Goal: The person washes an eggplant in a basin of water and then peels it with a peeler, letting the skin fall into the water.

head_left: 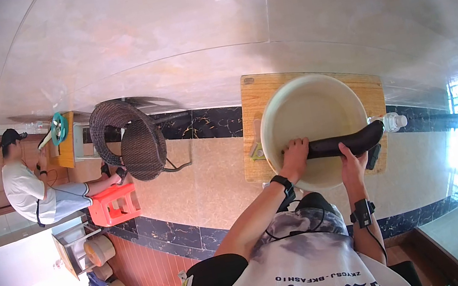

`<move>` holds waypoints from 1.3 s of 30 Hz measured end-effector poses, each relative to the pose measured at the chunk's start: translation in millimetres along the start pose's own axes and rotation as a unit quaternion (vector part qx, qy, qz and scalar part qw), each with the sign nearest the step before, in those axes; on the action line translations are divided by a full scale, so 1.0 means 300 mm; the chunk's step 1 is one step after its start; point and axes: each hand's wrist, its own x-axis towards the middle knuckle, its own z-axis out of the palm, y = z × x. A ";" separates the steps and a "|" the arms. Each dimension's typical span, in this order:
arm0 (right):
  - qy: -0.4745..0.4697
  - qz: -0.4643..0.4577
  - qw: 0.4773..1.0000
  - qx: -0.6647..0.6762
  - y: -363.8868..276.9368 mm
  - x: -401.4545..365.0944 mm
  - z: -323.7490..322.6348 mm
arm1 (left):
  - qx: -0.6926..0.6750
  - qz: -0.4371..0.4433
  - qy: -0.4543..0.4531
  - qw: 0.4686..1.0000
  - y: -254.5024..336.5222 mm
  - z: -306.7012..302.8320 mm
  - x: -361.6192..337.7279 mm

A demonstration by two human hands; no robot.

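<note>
A long, dark purple eggplant (344,142) lies crosswise over a large whitish basin (265,116). My left hand (296,156) is closed around its left end, above the basin. Under the right part of the eggplant is my right hand (355,167), its thumb pressed up against the dark skin and its other fingers mostly hidden. The basin's inside looks pale and cloudy. It stands on a wooden tabletop (248,94), where a small green and yellow item (256,151) lies by the basin's left side. Near my right hand sits a dark object (373,157).
A clear plastic bottle (396,121) stands at the table's right edge. To the left are a brown wicker chair (144,148) and a red plastic stool (112,208). Another person (27,186) sits at a small table with a teal basin (59,128). A tiled wall runs behind.
</note>
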 end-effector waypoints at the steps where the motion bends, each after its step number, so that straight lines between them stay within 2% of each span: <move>1: 0.000 0.000 1.000 0.004 -0.002 0.000 0.000 | 0.011 -0.003 -0.007 1.000 0.000 0.011 0.002; 3: -0.009 -0.008 1.000 0.003 0.000 0.007 -0.009 | 0.032 -0.010 -0.020 0.999 0.006 0.028 -0.002; 6: -0.012 -0.002 1.000 -0.010 0.001 0.023 -0.023 | 0.027 0.003 0.024 0.999 0.021 0.031 -0.034; 9: -0.013 0.012 1.000 -0.009 0.001 0.022 -0.029 | 0.154 -0.020 0.088 0.984 0.043 0.052 -0.045; 12: -0.015 0.019 1.000 -0.008 -0.002 0.018 -0.026 | 0.130 -0.039 -0.025 0.990 0.055 0.019 -0.021; 15: -0.029 0.020 0.999 -0.020 0.008 0.025 -0.036 | 0.048 -0.031 -0.006 0.998 0.043 0.013 -0.005; 18: -0.030 0.018 0.999 -0.040 0.024 0.032 -0.066 | 0.023 -0.002 -0.059 0.998 0.054 -0.051 -0.024; 22: -0.008 -0.004 0.999 -0.042 -0.004 0.020 -0.035 | 0.157 0.050 0.003 0.986 0.043 -0.022 -0.020; 25: -0.007 0.016 1.000 -0.025 -0.011 0.010 -0.020 | 0.059 0.005 0.008 0.998 0.048 -0.024 -0.019; 29: -0.010 -0.008 0.999 -0.034 0.004 0.027 -0.035 | 0.022 -0.002 -0.021 1.000 0.050 -0.025 -0.004; 32: 0.002 -0.020 0.999 -0.035 0.006 0.016 -0.022 | 0.003 0.010 -0.076 0.997 0.006 -0.025 0.031; 35: 0.003 -0.032 0.998 -0.049 0.005 0.025 -0.023 | -0.036 0.025 -0.054 0.998 -0.012 -0.039 0.034; 39: -0.005 -0.034 0.998 -0.060 0.002 0.019 -0.025 | 0.059 -0.037 -0.015 0.997 0.024 -0.053 0.000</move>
